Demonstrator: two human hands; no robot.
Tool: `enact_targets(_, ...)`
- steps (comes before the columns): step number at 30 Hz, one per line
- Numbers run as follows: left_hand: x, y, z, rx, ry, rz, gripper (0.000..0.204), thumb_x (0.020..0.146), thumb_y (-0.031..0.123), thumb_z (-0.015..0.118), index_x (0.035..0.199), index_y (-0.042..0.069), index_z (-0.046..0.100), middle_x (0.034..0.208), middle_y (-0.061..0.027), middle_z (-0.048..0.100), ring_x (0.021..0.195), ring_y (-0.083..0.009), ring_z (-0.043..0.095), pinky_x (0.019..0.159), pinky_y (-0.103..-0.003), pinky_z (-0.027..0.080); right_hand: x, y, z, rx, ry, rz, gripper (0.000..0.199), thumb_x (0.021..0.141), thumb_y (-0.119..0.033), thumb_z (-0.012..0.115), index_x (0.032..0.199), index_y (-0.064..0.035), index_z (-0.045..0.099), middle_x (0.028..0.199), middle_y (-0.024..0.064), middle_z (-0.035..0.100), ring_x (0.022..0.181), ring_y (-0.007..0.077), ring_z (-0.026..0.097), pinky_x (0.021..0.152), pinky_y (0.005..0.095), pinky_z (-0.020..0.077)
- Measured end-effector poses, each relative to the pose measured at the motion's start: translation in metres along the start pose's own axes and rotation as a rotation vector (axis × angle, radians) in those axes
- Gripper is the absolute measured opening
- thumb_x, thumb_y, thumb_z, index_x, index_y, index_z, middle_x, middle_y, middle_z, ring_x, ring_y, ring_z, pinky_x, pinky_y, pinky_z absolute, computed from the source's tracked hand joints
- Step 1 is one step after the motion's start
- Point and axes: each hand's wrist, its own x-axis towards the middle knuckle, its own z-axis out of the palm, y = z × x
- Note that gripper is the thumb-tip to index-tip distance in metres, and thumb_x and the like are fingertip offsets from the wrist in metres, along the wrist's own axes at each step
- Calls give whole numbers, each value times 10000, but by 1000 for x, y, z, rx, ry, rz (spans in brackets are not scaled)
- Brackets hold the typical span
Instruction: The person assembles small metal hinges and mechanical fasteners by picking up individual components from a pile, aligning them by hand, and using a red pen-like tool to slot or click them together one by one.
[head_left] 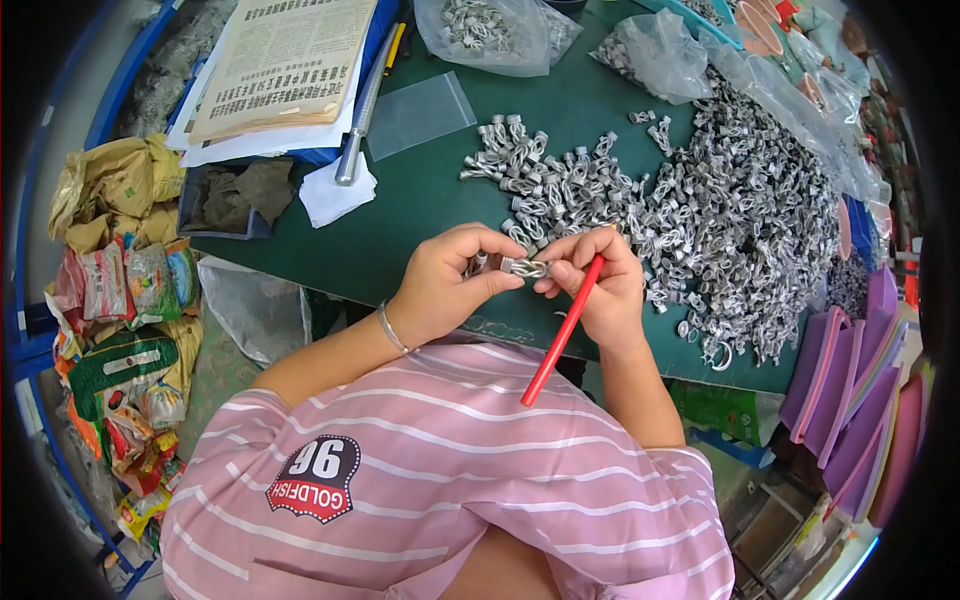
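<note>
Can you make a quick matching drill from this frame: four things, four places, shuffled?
Things:
1. red stick
2. bracelet
3. stack of papers
4. purple trays

Places:
A. far left of the green table
B. left wrist
C. right hand
D. right of the table, below its edge

Pairs: 1-C, 2-B, 3-A, 4-D. The left hand pinches a small metal clip with the right.

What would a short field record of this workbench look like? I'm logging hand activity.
left hand: pinches one end of a small silver metal clip
right hand: pinches the clip's other end, also holds a red plastic stick
surface: green table
nearby: large heap of silver metal clips, clear plastic bags, stack of printed papers
</note>
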Motion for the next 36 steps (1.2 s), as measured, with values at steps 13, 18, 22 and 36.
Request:
enact_targets(13,-2,-1,1,-824,-110,-308,214,851,64,544,1045,-26,541,902,-82,580,687,-95,539,537,-194,436,-7,-3,19,-564,41,-717,345,648,55,719,763,-44,409,852,175,600,707,203,599,597,282,490)
enact_targets(18,-6,-1,3,-1112,5,-478,208,888,84,446,1073,8,504,920,-104,576,797,-188,612,595,-273,531,-8,-8,-5,-538,117,-583,217,729,58,635,735,-28,436,788,148,616,656,184,600,574,267,474)
enact_targets(22,-7,-10,-2,-1160,-23,-430,179,887,95,426,1040,25,488,894,-78,555,870,-191,593,691,-312,524,2,-7,-33,-825,330,-362,195,726,14,654,735,-33,465,721,81,593,613,149,554,538,256,443)
enact_targets(36,-12,40,11,-1189,145,-343,364,919,80,299,1260,-43,339,1269,-243,396,1184,-340,412,971,-421,378,-1,6,-27,-1233,342,-638,243,624,-12,692,770,-55,504,697,54,543,679,266,514,613,362,378)
